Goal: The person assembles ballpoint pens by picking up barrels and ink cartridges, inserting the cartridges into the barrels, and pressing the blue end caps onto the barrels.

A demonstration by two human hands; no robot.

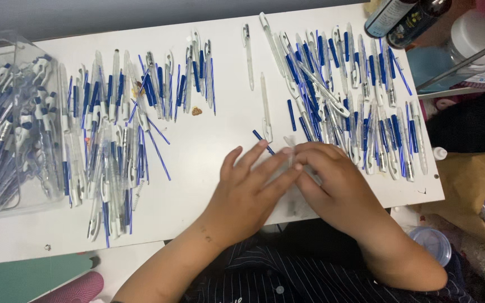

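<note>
Both hands meet near the front edge of the white table (197, 140). The left hand (248, 191) and the right hand (332, 179) have their fingertips pinched together on one clear plastic pen barrel (291, 147), a small part blurred between them; each grip is clamped on it, just above the table surface.

As for progress, it appears to be somewhere in the middle. A clear plastic box (7, 123) at the far left is packed with white-and-blue pens that look finished. Beside it lies a loose heap of clear barrels and thin blue refills (113, 134), and another dense heap of blue-and-clear pen parts (343, 95) spreads just beyond the right hand. Two clear barrels (256, 84) lie alone between the heaps. Judging by how many loose parts are spread out, plenty is left to handle.
</note>
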